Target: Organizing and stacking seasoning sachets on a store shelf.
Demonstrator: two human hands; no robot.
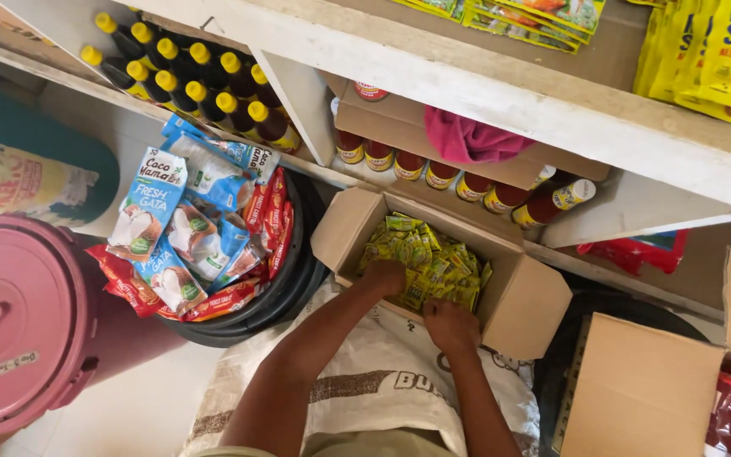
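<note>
Head camera view, looking down at two bare hands reaching into an open cardboard box (518, 296) that sits on a white woven sack (399, 381). Small yellow-and-green sachets (429, 262) fill the box in a loose heap, pointing every way, so no single long axis can be told. Left hand (382, 277) rests palm down on the near left of the heap, fingers curled among the sachets; whether it grips any cannot be told. Right hand (452, 326) lies at the box's near edge, fingers bent onto the sachets, its grip likewise unclear. Left of the box, a black tub (294, 292) holds blue-and-white pouches (171, 220) and red packets (272, 216). A pink lidded bin (19, 322) stands at far left. Above, a white shelf (501, 93) carries dark bottles with yellow caps (196, 85) and red sauce bottles (501, 196) lying on their sides, beside a pink cloth (471, 140). Yellow packets (712, 51) hang at top right.
</note>
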